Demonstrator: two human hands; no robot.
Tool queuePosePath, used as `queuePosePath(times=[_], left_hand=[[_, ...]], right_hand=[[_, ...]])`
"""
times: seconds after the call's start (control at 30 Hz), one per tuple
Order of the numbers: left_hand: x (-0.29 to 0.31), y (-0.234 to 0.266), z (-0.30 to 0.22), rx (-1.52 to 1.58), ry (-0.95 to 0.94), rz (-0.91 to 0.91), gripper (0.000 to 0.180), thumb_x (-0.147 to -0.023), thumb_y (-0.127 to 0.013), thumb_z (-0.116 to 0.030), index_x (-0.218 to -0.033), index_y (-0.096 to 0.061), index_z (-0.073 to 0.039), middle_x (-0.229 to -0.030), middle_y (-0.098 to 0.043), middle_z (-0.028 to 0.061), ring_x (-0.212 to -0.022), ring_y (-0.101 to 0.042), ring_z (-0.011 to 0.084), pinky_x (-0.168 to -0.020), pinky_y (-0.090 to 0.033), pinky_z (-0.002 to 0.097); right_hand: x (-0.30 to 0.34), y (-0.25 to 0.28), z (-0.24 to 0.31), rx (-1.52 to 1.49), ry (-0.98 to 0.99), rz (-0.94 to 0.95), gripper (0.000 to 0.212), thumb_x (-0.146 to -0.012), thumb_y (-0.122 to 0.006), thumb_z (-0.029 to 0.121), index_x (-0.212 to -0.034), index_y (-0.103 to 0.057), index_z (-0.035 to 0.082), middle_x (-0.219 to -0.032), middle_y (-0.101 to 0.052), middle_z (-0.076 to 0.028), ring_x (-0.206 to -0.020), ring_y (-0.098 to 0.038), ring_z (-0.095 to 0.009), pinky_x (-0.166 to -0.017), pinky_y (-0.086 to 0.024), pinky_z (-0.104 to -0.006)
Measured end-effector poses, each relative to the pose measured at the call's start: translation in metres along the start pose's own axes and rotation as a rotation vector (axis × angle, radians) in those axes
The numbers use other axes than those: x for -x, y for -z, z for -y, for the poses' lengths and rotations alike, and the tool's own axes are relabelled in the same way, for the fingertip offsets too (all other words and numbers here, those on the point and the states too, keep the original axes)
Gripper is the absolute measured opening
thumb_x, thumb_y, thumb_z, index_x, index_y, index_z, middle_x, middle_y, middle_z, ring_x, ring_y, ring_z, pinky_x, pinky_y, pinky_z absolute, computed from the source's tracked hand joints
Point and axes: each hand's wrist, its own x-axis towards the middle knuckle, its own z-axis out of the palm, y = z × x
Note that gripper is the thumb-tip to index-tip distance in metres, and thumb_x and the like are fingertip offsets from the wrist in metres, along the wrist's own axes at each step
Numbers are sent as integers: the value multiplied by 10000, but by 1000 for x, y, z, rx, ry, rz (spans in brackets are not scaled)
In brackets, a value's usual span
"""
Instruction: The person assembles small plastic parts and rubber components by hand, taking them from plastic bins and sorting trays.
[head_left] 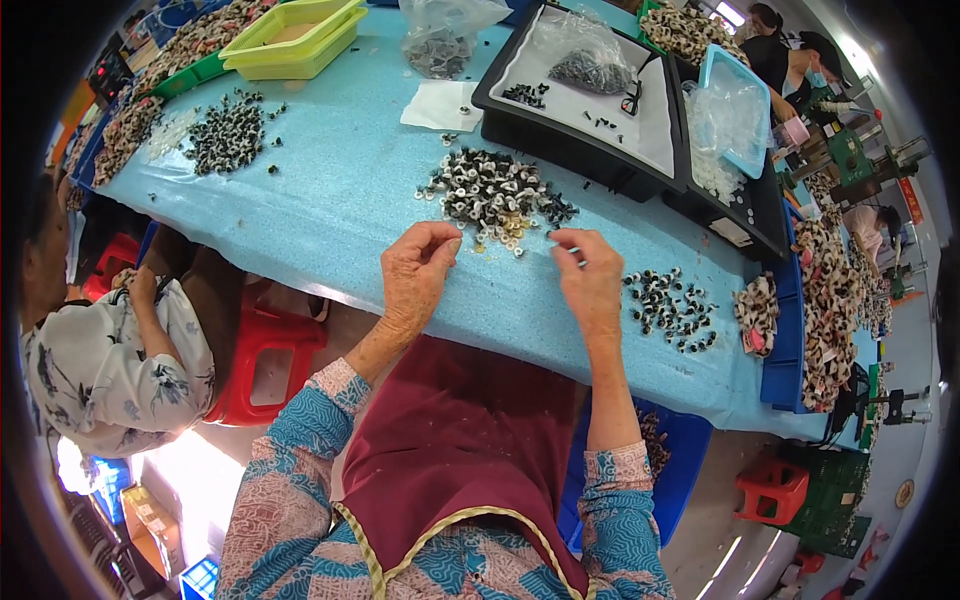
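Note:
My left hand is closed in a pinch at the near left side of a pile of small black-and-white plastic pieces. What its fingertips hold, if anything, is too small to make out. To the right of that pile, my right hand is also pinched, with a dark speck by its fingertips that I cannot name. Several yellowish and white ring-shaped bits lie at the pile's near edge, between the hands. Just right of my right wrist, a looser group of small black pieces is spread on the blue table covering.
A black tray with a bag of dark parts stands beyond the pile, beside a black bin of clear discs. Yellow baskets and another pile are at the left. Blue crates of patterned plush pieces line the right. A person sits at left.

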Motion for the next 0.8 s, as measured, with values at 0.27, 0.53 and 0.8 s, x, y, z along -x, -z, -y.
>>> queuePosePath(times=[0.27, 0.53, 0.8], left_hand=[[-5, -8, -10, -392, -207, 99, 197, -707, -637, 10, -892, -618, -55, -776, -549, 59, -583, -524, 132, -533, -426, 257], [-2, -2, -1, -230, -108, 37, 183, -721, -635, 14, -899, -608, -21, -762, -551, 26, -583, -498, 82, -554, -433, 216], [-1, -3, -4, -65, -22, -16, 111, -744, -613, 31, -848, -613, -9, -740, -555, 10, -626, -500, 65, -553, -418, 209]], right_hand=[[-2, 25, -23, 158, -115, -212, 194, -746, -530, -44, -908, -621, 14, -852, -633, -120, -708, -624, -188, -638, -506, -301], [-9, 4, -23, 276, -120, -49, 190, -709, -600, -17, -879, -623, 66, -844, -578, -160, -790, -579, -344, -700, -462, -417], [-8, 4, -21, 270, -121, -81, 97, -713, -659, 92, -804, -633, 71, -871, -566, -119, -771, -582, -314, -677, -467, -396]])
